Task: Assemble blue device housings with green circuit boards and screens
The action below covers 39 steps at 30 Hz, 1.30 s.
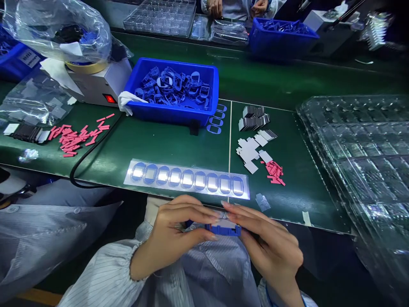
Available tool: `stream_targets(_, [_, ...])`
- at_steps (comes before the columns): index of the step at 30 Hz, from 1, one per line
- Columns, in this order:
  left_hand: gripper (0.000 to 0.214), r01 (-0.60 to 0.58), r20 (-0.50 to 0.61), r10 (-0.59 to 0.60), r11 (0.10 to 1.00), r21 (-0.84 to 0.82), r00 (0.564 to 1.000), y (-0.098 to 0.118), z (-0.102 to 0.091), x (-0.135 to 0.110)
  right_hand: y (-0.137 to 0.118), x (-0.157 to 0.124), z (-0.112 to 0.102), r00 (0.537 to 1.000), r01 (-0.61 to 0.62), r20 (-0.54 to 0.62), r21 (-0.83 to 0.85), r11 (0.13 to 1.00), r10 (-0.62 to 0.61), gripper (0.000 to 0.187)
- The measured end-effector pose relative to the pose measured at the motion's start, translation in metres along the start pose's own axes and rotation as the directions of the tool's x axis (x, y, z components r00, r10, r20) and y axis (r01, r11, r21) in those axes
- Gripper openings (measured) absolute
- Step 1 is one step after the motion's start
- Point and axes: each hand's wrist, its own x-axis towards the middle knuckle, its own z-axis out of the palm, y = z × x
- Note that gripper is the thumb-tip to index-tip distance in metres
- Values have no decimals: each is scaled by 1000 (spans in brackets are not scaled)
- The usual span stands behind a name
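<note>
Both my hands meet just below the table's front edge, over my lap. My left hand and my right hand pinch a small blue frame-shaped part between their fingertips, with something pale on its top. Right above them a clear strip holding several oval blue frames lies along the green mat. A blue bin full of the same blue parts stands behind the strip.
Pink slips lie at the left, white and pink pieces and a black stack at the right. Clear trays fill the right side. A grey machine with a black cable stands back left. Another person's hands show across the table.
</note>
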Motion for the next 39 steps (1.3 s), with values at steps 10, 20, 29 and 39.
stream_targets(10, [27,99,46,-97,993,-60,994,5,-10,4,-1,-5,12,975,-182,-82,259,949,209,47])
stream_targets(20, [85,-66,-44,76,979,194,996,-2,-2,-7,0,-5,26,802,-459,33,673,580,597,11])
stream_targets(29, [54,704,462,-532,500,-504,710,-11,1,-7,-9,16,7,844,-527,129,381,760,521,11])
stream_targets(39, [49,754,593,-502,211,-622,629,-18,2,-9,-21,28,13,753,-653,460,433,621,471,16])
